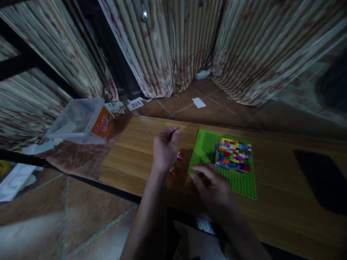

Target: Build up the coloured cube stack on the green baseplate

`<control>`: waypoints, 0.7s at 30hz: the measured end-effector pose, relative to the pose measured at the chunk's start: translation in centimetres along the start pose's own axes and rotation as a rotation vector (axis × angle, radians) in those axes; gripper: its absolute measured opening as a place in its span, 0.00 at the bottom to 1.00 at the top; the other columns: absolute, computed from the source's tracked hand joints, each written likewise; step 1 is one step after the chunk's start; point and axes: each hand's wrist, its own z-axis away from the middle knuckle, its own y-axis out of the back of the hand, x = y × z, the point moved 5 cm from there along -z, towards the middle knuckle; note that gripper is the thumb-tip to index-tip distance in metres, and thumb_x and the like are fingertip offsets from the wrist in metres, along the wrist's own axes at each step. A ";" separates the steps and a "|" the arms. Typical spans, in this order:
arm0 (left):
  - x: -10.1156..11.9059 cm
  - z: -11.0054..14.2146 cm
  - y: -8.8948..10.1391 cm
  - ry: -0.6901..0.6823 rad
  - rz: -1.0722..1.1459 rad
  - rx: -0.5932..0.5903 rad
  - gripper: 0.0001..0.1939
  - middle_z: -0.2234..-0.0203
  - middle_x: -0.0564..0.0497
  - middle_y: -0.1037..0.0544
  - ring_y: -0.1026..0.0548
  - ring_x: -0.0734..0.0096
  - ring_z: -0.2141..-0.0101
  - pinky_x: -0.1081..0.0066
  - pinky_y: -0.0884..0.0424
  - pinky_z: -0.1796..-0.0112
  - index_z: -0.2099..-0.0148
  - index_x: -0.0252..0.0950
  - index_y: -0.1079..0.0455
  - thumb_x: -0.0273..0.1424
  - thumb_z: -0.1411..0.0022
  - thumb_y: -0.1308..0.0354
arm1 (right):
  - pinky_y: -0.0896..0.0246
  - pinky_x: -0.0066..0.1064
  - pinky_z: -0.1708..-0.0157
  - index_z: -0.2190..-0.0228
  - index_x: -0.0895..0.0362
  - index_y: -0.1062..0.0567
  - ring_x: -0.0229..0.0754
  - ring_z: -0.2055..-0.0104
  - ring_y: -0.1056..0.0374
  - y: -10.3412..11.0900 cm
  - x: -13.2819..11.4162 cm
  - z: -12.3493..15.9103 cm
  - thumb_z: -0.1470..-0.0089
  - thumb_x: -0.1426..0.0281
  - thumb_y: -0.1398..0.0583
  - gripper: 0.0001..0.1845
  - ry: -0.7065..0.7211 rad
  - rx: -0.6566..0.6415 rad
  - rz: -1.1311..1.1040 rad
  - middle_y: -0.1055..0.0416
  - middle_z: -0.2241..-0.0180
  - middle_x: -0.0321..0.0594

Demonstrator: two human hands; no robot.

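Note:
My left hand (166, 148) is raised over the wooden table, its fingers curled together. Whatever it may hold is hidden. Just right of that wrist lie several small loose toy bricks (172, 169), partly covered by the hand and forearm. My right hand (214, 184) is at the near left edge of a green studded baseplate (207, 142), thumb and index finger apart with nothing visible between them. On the baseplate stands a block-shaped stack of multicoloured toy bricks (234, 154), just beyond the right hand.
The wooden table (130, 151) runs across the view, with a dark flat object (321, 180) at its right. A clear plastic box (81, 121) with an orange label stands at the left. Papers (199, 103) lie on the tiled floor before striped curtains (168, 50).

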 end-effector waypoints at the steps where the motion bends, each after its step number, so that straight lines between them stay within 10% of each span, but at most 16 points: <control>1: 0.0 0.0 0.0 0.002 0.001 -0.004 0.13 0.71 0.50 0.19 0.22 0.72 0.70 0.73 0.25 0.66 0.58 0.32 0.23 0.35 0.40 0.40 | 0.30 0.32 0.63 0.60 0.52 0.21 0.41 0.63 0.26 -1.0 0.0 0.2 0.40 0.69 0.40 0.08 0.008 -0.042 0.018 0.23 0.64 0.39; 21: -0.6 0.1 0.6 0.022 -0.081 -0.052 0.13 0.66 0.47 0.17 0.21 0.68 0.66 0.70 0.25 0.63 0.55 0.33 0.22 0.34 0.39 0.41 | 0.28 0.41 0.58 0.57 0.57 0.20 0.49 0.58 0.27 -5.4 0.3 0.5 0.38 0.70 0.43 0.13 0.233 0.006 0.394 0.24 0.57 0.49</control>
